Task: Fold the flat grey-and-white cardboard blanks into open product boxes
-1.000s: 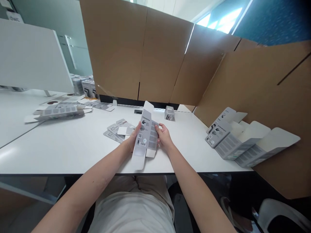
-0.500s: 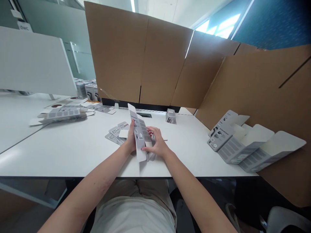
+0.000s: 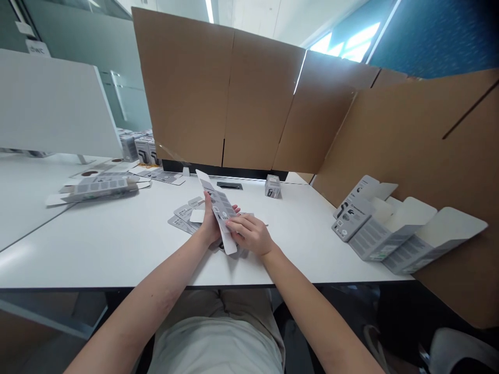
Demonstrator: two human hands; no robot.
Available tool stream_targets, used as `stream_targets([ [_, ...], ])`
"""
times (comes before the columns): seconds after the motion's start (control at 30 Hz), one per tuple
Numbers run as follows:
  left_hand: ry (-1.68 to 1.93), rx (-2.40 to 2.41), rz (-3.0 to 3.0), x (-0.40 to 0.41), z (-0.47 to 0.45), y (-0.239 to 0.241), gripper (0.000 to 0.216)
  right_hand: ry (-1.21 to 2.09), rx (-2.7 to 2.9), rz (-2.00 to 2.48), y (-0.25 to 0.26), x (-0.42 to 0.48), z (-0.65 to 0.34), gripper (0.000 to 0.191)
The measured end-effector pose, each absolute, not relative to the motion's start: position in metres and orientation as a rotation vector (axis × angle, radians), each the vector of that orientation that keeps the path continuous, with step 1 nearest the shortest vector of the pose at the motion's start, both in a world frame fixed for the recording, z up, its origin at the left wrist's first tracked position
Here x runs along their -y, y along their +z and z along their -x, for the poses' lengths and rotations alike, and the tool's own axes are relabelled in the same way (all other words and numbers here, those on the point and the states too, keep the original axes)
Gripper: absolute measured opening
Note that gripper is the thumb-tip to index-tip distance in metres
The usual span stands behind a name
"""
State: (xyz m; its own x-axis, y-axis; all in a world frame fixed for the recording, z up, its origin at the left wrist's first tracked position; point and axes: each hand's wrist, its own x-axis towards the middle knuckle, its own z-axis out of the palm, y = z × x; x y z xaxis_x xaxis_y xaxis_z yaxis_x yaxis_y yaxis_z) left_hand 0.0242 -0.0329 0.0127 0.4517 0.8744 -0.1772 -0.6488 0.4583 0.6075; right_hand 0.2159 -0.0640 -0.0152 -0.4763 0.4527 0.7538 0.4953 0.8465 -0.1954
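Above the white table, a grey-and-white printed carton (image 3: pixel 220 203) is held at a slant, its white end flaps sticking out at top and bottom. My left hand (image 3: pixel 211 224) is closed around its left side and underside, thumb along the edge. With fingers bent, my right hand (image 3: pixel 250 231) grips the lower right of the carton, fingertips on the printed face; its thumb is hidden. Several flat carton blanks (image 3: pixel 182 217) lie fanned out beneath and left of the hands. Part of that pile is covered by my hands and the carton.
Open-topped cartons (image 3: pixel 374 236) lean by the cardboard wall (image 3: pixel 413 140) at right. A small closed box (image 3: pixel 272 186) and a dark flat object (image 3: pixel 230 185) sit at the back. More flattened cartons (image 3: pixel 101 188) lie at left, near a white panel (image 3: pixel 54 104).
The carton has turned and looks flatter, with its printed face towards me. My right hand has moved from its right edge, thumb spread, to fingers laid over its lower face.
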Motion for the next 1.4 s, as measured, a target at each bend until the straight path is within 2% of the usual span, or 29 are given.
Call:
stream_targets([
  [0.2,0.961,-0.484,-0.645,0.024,-0.025,-0.004,0.11,-0.174,2.088,0.727,-0.017,0.064,-0.218,0.041],
  [0.47,0.875,-0.321,-0.836,0.023,-0.022,-0.01,0.105,-0.105,2.047,0.827,-0.024,0.065,-0.221,0.062],
  [0.67,0.834,-0.194,-0.899,0.022,-0.016,-0.01,0.111,-0.189,2.07,0.759,-0.03,0.063,-0.221,0.075],
  [0.87,0.826,-0.166,-0.894,0.02,-0.013,-0.011,0.096,-0.274,2.056,0.746,-0.029,0.063,-0.222,0.089],
  [1.0,0.838,-0.238,-0.918,0.017,-0.014,-0.011,0.097,-0.3,2.052,0.763,-0.029,0.063,-0.222,0.081],
  [1.23,0.931,-0.361,-0.981,0.019,-0.018,-0.011,0.087,-0.247,2.029,0.904,-0.028,0.064,-0.228,0.059],
  [1.4,1.087,-0.485,-0.958,0.021,-0.024,-0.008,0.085,-0.192,1.919,1.005,-0.026,0.066,-0.23,0.052],
])
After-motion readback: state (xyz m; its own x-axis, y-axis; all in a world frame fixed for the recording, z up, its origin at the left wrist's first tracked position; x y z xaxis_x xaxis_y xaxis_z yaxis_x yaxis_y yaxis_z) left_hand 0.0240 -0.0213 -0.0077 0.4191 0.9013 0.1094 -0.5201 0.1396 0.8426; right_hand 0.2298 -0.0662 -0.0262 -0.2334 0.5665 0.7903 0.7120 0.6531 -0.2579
